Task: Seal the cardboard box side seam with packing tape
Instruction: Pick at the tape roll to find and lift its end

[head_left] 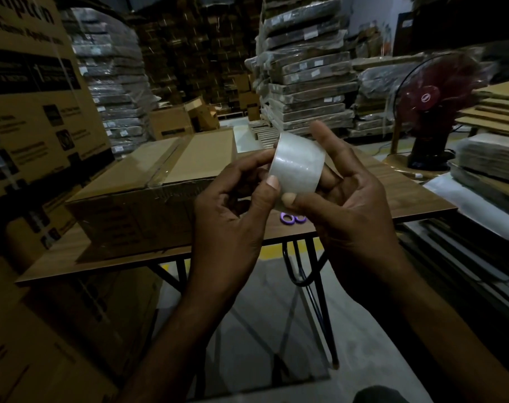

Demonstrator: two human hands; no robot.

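Note:
A roll of clear packing tape (298,167) is held up in front of me above the table's near edge. My left hand (232,210) grips its left side, thumb pressed on the outer face. My right hand (352,205) holds it from the right, with fingers through the core and thumb on the lower rim. The flat cardboard box (166,173) lies on the wooden table (407,196) to the left of my hands, with clear tape along its top centre seam. Its dark front side faces me.
Purple scissor handles (291,219) lie on the table just below the roll. Large printed cartons (35,112) stand at the left. A red pedestal fan (427,112) stands at the right, with stacked flat cardboard (497,112) beyond it. Wrapped pallets fill the background.

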